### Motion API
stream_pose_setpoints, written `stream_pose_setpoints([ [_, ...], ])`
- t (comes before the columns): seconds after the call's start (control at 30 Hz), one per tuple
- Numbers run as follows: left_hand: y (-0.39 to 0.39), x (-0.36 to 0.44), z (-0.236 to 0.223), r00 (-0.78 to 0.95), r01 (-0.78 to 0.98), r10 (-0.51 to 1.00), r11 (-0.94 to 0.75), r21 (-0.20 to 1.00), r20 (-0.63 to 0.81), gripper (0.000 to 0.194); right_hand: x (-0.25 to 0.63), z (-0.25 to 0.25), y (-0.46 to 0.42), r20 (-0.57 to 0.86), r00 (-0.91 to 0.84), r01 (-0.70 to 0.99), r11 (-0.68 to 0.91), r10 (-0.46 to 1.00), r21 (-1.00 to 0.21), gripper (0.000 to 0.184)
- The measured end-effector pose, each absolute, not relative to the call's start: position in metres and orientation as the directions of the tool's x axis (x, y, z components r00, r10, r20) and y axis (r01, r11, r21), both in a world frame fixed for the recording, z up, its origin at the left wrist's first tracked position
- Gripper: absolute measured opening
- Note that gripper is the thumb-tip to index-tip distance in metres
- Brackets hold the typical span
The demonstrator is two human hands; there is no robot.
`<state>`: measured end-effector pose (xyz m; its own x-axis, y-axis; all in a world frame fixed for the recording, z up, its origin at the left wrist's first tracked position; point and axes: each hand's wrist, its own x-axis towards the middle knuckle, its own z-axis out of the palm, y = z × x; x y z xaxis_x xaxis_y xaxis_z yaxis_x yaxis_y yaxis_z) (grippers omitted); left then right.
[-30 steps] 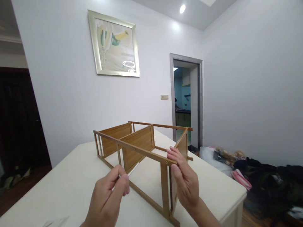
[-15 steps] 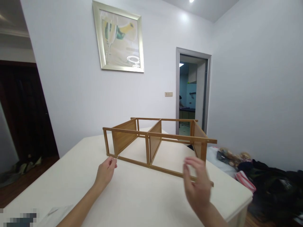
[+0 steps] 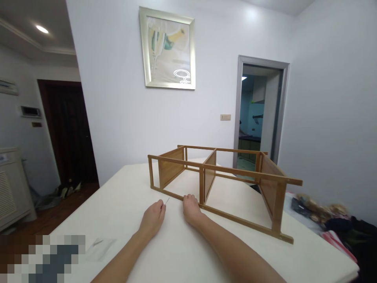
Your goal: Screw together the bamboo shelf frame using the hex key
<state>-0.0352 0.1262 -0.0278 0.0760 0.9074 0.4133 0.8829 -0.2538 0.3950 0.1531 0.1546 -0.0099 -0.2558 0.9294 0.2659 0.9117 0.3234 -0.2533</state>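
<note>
A brown wooden shelf rack [image 3: 209, 173] lies on its side on the white table [image 3: 173, 251], three panels spanning its frame. My left hand [image 3: 153, 218] is closed around a thin metal rod [image 3: 167, 201], perhaps a hex key; its tip points up toward the rack's near bottom rail, apart from it. My right hand [image 3: 192, 208] rests at that same rail, just left of the middle upright, with fingers curled over the wood. The undersides of its fingers are hidden.
A clear plastic bag [image 3: 101, 248] with a small piece inside lies at the table's front left. Clothes [image 3: 338, 224] are heaped beyond the right edge. A doorway [image 3: 256, 118] opens behind the rack, and a dark door [image 3: 66, 133] stands at left.
My right hand has moved left from the rack's right end onto the near rail by the middle upright. My left hand has drawn slightly away from the rail. The view has turned left.
</note>
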Motion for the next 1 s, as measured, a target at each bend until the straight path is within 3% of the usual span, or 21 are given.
stream_pose_setpoints([
  [0.13,0.125,-0.033,-0.029,0.161,0.87,0.892,-0.33,0.366,0.423,0.026,0.158,-0.019,0.158,0.278,-0.211,0.924,0.283,0.937,-0.256,0.045],
  [0.37,0.121,-0.021,-0.032,0.326,0.781,0.835,-0.502,0.372,0.443,0.03,0.17,-0.028,0.126,0.311,-0.301,0.878,0.39,0.901,-0.279,0.048],
  [0.53,0.117,-0.02,-0.033,0.357,0.779,0.834,-0.514,0.359,0.421,0.031,0.191,-0.034,0.103,0.343,-0.357,0.82,0.468,0.869,-0.33,0.055],
  [0.73,0.101,-0.003,-0.033,0.407,0.768,0.83,-0.537,0.349,0.382,0.029,0.224,-0.034,0.082,0.369,-0.388,0.759,0.52,0.844,-0.392,0.047],
  [1.0,0.066,0.02,-0.035,0.412,0.692,0.829,-0.555,0.461,0.379,0.03,0.251,-0.025,0.059,0.379,-0.392,0.719,0.536,0.838,-0.442,0.046],
])
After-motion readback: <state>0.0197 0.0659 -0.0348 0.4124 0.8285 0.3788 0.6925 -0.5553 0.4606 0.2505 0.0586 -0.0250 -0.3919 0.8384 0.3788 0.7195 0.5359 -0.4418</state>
